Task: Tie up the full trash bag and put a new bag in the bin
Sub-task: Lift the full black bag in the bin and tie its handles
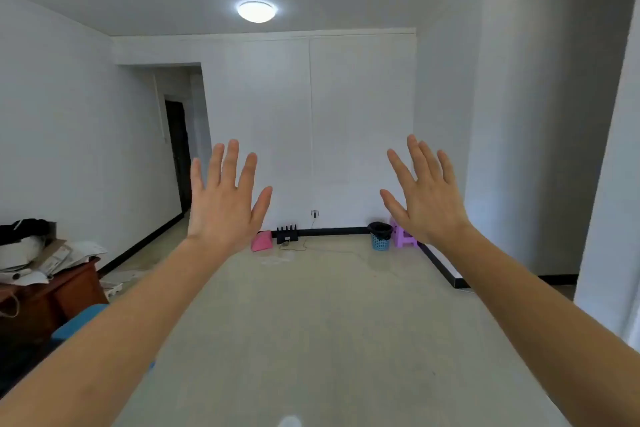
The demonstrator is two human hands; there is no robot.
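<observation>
Both arms reach forward with the left hand (pixel 225 204) and right hand (pixel 427 199) raised, fingers spread wide and holding nothing. The blue bin (pixel 380 240), lined with a black trash bag (pixel 380 229), stands far off on the floor against the back wall, just beside a purple stool (pixel 403 240), showing just left of the right hand.
</observation>
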